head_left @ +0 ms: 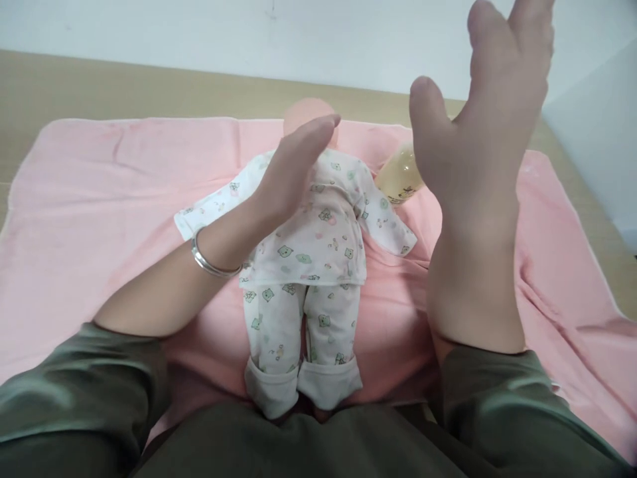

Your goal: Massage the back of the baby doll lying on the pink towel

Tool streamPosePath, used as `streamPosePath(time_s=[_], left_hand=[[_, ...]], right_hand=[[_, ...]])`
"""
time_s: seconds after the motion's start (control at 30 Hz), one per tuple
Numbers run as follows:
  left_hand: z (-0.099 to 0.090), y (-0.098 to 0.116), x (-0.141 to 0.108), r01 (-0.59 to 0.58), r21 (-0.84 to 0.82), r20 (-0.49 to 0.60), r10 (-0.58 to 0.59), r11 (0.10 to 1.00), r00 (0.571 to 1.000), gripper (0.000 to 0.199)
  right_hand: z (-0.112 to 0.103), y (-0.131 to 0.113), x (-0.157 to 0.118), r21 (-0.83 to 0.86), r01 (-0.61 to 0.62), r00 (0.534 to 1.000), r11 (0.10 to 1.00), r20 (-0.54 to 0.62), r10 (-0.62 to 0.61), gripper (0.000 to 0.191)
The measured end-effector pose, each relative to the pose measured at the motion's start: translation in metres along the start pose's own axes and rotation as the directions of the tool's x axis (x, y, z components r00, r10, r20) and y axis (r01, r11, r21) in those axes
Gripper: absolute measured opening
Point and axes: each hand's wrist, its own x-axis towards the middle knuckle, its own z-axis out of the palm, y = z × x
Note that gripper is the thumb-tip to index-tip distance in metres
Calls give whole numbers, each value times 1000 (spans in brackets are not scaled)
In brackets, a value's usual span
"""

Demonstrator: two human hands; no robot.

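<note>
Doll lies at centre frame on pink blanket, head toward top. Left hand over its chest and head: fingers straight, pressed together, seen edge-on; contact cannot be told. Right hand raised, upper right: thumb spread wide, fingertips cut off by frame, no object seen in it. Judgement: body probably light; clothes soft, loose, likely to slide. Best hold: one palm under head, other under hips, not by sleeves.

No legible txt; blk print on yellowish bottle unreadable.
</note>
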Motion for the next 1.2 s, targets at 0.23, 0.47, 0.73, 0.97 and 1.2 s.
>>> streamPosePath(time_s=[0.23, 0.47, 0.73, 0.97, 1.2], left_hand=[[31, 36, 51, 410, -337, 325, -304, 847, 896, 94], [50, 35, 66, 555, -525, 423, -369, 645, 828, 81], [48, 45, 55, 477, -443, 464, -261, 759, 846, 96], [5, 40, 9, 263, -163, 304, -206, 951, 930, 84], [-21, 15, -8, 57, -56, 148, -48, 997, 988, 73]], right_hand=[[32, 18, 13, -36, 150, 981, 988, 133, -144, 77], [34, 8, 14, -28, 142, 981, 990, 134, -137, 57], [36, -1, 22, -19, -33, 991, 999, 133, 35, 51], [47, 0, 19, -113, 14, 999, 994, 32, -10, 46], [48, 20, 27, -180, 18, 1000, 983, 24, -14, 34]])
